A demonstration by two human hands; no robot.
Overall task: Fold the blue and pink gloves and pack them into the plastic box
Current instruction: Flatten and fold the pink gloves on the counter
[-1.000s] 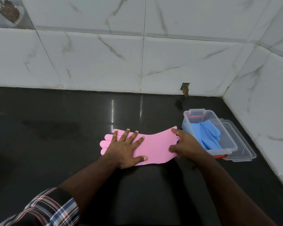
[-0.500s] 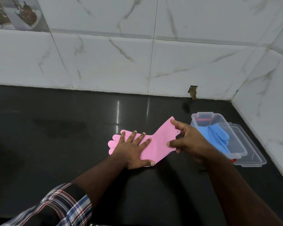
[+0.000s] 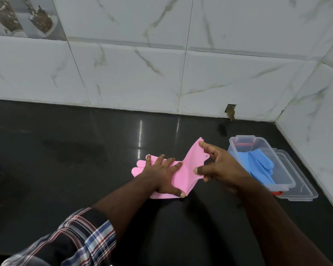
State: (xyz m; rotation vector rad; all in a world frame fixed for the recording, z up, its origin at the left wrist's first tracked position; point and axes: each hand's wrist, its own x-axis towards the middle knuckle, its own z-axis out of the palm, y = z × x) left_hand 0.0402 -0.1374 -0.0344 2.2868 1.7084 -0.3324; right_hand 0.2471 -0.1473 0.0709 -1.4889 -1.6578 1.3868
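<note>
The pink glove (image 3: 183, 174) lies mid-desk, its finger end flat and its cuff end raised off the surface. The left hand (image 3: 161, 173) is spread flat over the glove's palm, fingers apart, pinning it. The right hand (image 3: 222, 167) has its fingers clamped on the lifted cuff, thumb on the near edge. Just to the right, the clear plastic box (image 3: 288, 182) already holds the blue glove (image 3: 260, 166) and sits on its lid (image 3: 304, 192), on the dark desk (image 3: 65, 169). The risk is a crooked fold: if the cuff slips from the pinch or the left hand eases, the smooth glove could spring back or skew.
</note>
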